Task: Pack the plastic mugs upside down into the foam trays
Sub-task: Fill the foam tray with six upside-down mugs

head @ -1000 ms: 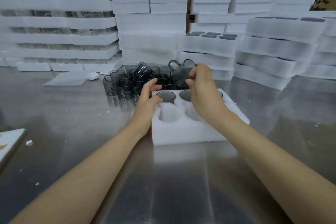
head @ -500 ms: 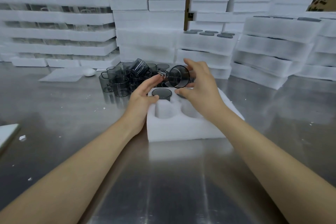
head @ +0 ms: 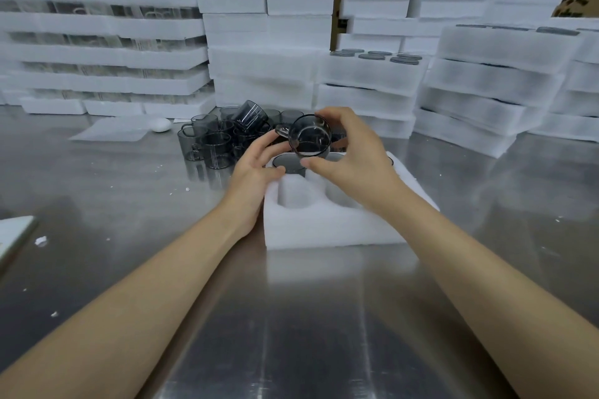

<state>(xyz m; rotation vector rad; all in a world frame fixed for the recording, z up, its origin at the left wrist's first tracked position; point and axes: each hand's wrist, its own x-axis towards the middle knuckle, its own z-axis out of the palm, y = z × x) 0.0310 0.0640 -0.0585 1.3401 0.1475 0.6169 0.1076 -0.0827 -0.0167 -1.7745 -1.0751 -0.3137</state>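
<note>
Mug (head: 309, 138) is in my right hand (head: 356, 165), lifted clear of the tray (head: 324, 227). My thumb is under its rim and my fingers curl over the top. It lies on its side, mouth towards me, not yet turned over. Its handle (head: 281, 130) sticks out towards my left hand (head: 256, 168), whose fingers reach out nearly straight to touch that side. They hold nothing, and the thumb rests on the tray's corner. To do this well, I reckon I should roll the mug fully mouth-down before lowering it. The handle probably needs lining up with the pocket's side notch, and I should press level so the rim goes in square. The left hand can pin the foam so the tray does not skid. The pocket (head: 295, 196) just below my left thumb is empty, and so is the one under my right wrist. Either would take the mug. A seated mug (head: 287, 163), base up, sits directly beneath the held one, so I must come down nearer myself and not knock it. I cannot tell how full the far side is behind my right hand. Beyond my fingertips lies the pile (head: 217, 142) of loose mugs, some upright and one tipped on top. It is close behind the tray, and a careless lift could topple it. Past that, stacks (head: 366, 74) of foam wall off the back, the one by my right hand showing mug bases on top. Far off my left hand are a flat foam sheet (head: 110, 133) and a small white lump (head: 161, 125), both out of the way. Foam crumbs dot the steel table (head: 291, 317).
</note>
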